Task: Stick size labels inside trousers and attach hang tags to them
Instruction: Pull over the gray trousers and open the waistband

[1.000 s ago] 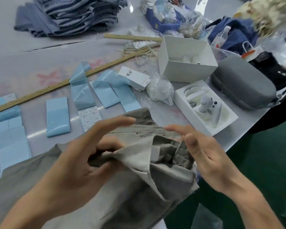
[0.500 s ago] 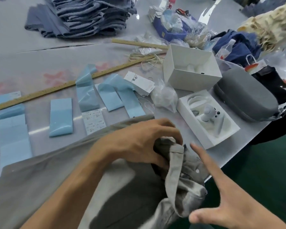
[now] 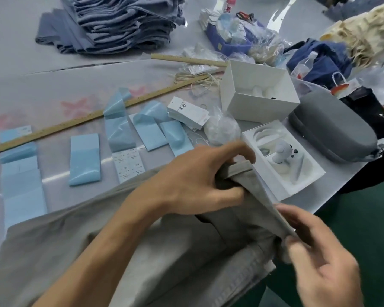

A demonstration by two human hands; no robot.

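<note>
Left hand (image 3: 200, 180), fingers curled, grips the far end of the waistband of the grey trousers (image 3: 142, 251); right hand (image 3: 315, 251) pinches its near end. Between them the band runs taut, slanting from far-left to near-right over the bench (image 3: 31, 85) edge. Size labels (image 3: 129, 165) lie on the bench beyond and left of the left hand, the nearer one to them; hang tags (image 3: 187, 113) lie farther back.
</note>
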